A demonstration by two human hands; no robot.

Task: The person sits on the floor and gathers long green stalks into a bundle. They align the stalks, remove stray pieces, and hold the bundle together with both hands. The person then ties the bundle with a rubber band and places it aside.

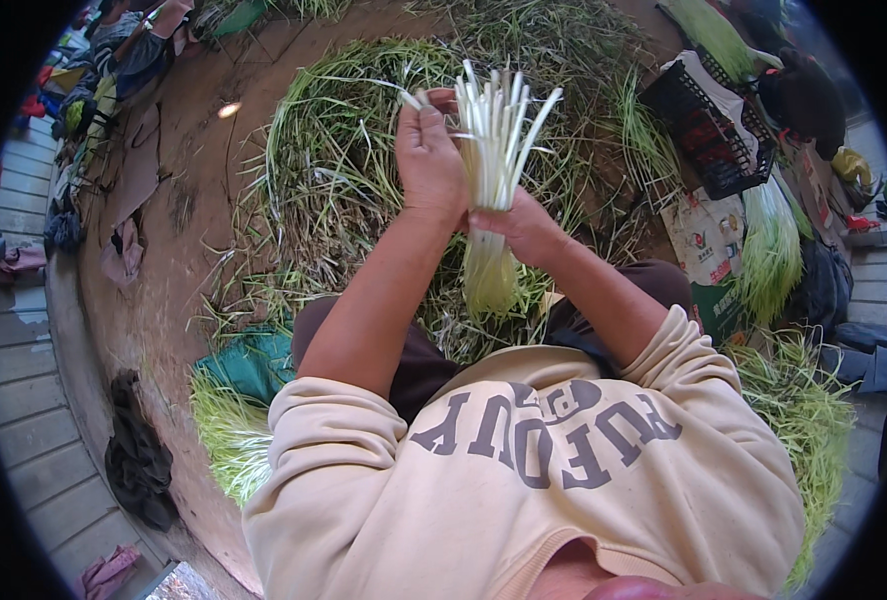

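Note:
My right hand (524,226) is closed around a bundle of pale leafy stalks (494,161) that look like blanched chives. The white cut ends fan out at the far side, and the yellow-green leaves hang down towards my lap. Beside the bundle, my left hand (430,161) pinches a thin pale stalk (411,99) between thumb and fingers. Some of the left fingers are hidden behind the hand and the bundle. Below both hands lies a wide heap of loose green and withered leaves (338,165) on the earthen floor.
A black plastic crate (702,135) stands at the far right, near a printed cardboard sheet (706,232) and a bunch of stalks (772,247). More stalks (233,442) lie by a green sheet (252,364) at my left. Another person (124,41) sits at the far left.

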